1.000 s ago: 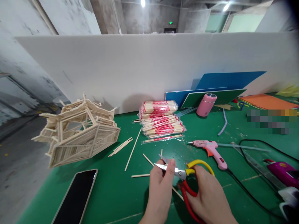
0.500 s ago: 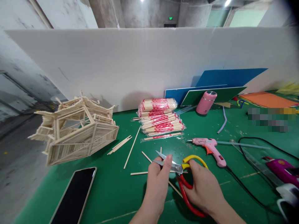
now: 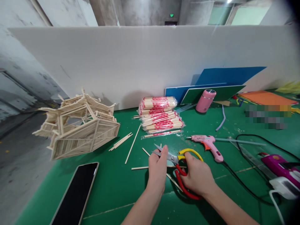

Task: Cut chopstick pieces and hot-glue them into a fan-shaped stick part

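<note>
My right hand (image 3: 199, 173) grips the scissors (image 3: 172, 158) by their red and yellow handles, with the blades parted and pointing left. Up against those blades is my left hand (image 3: 157, 170), its thumb pressed toward curled fingers. Whatever the left fingers pinch is hidden. Beneath both hands, thin wooden sticks (image 3: 140, 168) lie crossed on the green table. One more loose stick (image 3: 133, 144) and a small group of sticks (image 3: 120, 142) rest to the left. Farther left stands a model built of sticks (image 3: 93, 131).
Wrapped stick bundles (image 3: 161, 120) lie behind my hands. A pink glue gun (image 3: 209, 145) with a black cord is on the right, near a purple tool (image 3: 277, 165) and a white plug (image 3: 284, 187). A pink bottle (image 3: 205, 101) stands behind. A phone (image 3: 76, 193) lies front left.
Both hands and the scissors have shifted slightly up and left in view. The blades stay parted. The whole scene has also moved a little with the camera.
</note>
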Demonstrator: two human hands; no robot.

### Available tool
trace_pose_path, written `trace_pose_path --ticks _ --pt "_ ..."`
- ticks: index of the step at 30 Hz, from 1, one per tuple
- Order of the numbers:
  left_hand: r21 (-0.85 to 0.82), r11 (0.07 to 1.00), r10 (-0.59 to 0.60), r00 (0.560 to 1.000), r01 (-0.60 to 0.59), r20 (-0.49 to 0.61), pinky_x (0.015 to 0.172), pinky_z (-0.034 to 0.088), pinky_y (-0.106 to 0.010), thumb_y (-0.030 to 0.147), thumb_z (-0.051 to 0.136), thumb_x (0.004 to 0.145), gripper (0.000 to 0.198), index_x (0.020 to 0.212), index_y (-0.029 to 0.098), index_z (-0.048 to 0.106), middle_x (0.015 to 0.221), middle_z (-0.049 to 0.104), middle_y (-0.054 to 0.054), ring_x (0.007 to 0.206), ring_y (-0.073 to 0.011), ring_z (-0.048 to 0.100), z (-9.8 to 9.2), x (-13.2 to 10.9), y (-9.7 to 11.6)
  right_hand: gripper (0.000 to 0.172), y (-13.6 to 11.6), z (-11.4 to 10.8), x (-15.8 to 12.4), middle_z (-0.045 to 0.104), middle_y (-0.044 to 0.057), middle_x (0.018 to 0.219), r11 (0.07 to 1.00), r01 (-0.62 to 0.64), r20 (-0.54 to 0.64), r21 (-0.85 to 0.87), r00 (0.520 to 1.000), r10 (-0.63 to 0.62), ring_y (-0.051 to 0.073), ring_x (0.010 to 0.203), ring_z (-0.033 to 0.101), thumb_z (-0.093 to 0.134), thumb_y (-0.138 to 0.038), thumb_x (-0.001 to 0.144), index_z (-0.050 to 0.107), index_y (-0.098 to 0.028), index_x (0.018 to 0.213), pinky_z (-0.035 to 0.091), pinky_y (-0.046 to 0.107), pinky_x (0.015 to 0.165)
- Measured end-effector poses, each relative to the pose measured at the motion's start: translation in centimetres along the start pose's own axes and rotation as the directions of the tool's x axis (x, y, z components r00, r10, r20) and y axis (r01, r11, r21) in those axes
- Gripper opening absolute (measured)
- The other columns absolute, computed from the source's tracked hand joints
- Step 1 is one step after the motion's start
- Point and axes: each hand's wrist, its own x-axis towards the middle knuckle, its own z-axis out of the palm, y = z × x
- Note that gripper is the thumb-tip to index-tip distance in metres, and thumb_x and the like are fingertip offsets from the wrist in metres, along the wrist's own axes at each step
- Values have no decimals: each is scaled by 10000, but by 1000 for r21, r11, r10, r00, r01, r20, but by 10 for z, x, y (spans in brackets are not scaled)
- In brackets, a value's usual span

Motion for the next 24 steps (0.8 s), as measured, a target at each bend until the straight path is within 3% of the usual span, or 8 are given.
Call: trace_pose_path --ticks 24 --pt "47 998 45 999 -44 -21 393 216 -178 461 568 675 347 547 168 430 408 308 103 365 -38 214 -1 6 -11 174 2 3 -1 609 17 688 1000 1 14 -17 1000 -1 161 587 563 518 -290 677 435 -185 788 239 240 493"
